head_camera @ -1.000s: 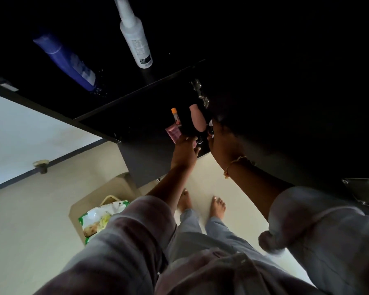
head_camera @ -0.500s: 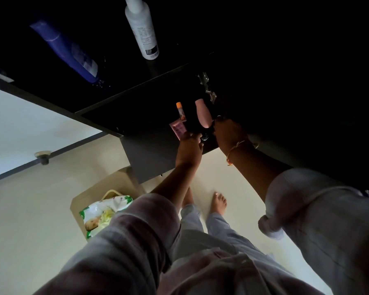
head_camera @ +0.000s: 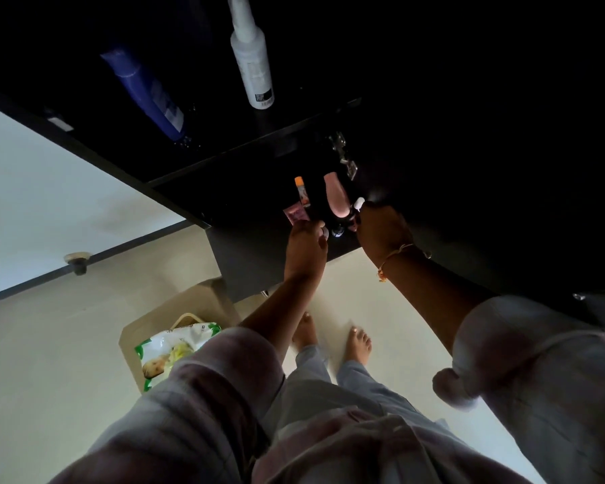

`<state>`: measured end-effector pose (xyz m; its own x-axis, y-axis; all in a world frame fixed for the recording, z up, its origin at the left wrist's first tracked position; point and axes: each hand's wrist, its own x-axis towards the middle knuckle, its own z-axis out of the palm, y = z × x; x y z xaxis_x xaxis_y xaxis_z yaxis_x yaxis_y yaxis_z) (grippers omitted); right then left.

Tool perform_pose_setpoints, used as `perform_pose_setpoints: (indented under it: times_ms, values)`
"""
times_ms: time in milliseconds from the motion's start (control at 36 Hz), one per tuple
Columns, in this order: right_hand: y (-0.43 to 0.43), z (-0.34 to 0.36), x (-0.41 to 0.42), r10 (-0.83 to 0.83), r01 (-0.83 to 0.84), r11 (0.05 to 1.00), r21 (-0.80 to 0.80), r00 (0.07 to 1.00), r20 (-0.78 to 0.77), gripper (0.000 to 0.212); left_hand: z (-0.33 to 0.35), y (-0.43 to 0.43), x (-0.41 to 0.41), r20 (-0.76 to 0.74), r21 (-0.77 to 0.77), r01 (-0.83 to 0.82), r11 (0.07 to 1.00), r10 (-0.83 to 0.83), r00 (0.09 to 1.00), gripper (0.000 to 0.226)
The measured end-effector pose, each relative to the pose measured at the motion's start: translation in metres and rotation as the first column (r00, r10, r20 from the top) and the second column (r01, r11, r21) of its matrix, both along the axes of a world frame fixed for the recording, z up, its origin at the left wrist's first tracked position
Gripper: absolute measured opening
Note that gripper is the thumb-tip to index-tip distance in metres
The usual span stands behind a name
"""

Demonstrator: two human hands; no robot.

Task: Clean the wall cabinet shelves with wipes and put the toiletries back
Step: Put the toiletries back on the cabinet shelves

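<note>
I see the left hand just left of the pink tube and the right hand just right of it. Shadow hides the fingers, so I cannot tell their state. A careless nudge could topple the tube.

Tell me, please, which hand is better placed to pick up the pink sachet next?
Left, I think. The left hand sits just below the sachet, almost touching it. The right hand is beyond the pink bottle, by a white-capped vial.
</note>
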<state>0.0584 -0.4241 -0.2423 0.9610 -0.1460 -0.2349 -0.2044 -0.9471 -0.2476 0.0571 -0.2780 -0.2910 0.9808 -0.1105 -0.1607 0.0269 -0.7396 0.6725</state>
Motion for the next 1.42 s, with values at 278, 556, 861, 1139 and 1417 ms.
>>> perform_pose_setpoints:
  times_ms: [278, 556, 861, 1139, 1417]
  values:
    - [0.006, 0.087, -0.017, -0.110, 0.039, 0.958, 0.284, 0.965, 0.239, 0.024, 0.086, 0.027, -0.008, 0.062, -0.308, -0.191, 0.932, 0.220, 0.973, 0.022]
    - [0.022, 0.188, 0.003, -0.373, -0.040, 0.513, 0.857, 0.889, 0.265, 0.026, 0.234, 0.049, -0.006, 0.317, -0.465, -0.149, 0.873, 0.321, 0.892, 0.016]
    - [0.039, 0.314, 0.003, -0.438, -0.384, 0.276, 0.881, 0.766, 0.471, 0.024, 0.365, 0.065, -0.005, 0.546, -0.569, 0.028, 0.822, 0.351, 0.761, 0.028]
    - [0.036, 0.425, 0.032, -0.473, -0.573, 0.312, 0.758, 0.598, 0.647, 0.022, 0.474, 0.063, 0.005, 0.749, -0.517, 0.165, 0.840, 0.351, 0.561, 0.027]
    - [0.040, 0.563, 0.061, -0.402, -0.622, 0.580, 0.526, 0.343, 0.849, 0.029, 0.606, 0.058, 0.048, 0.888, -0.379, 0.209, 0.902, 0.290, 0.357, 0.023]
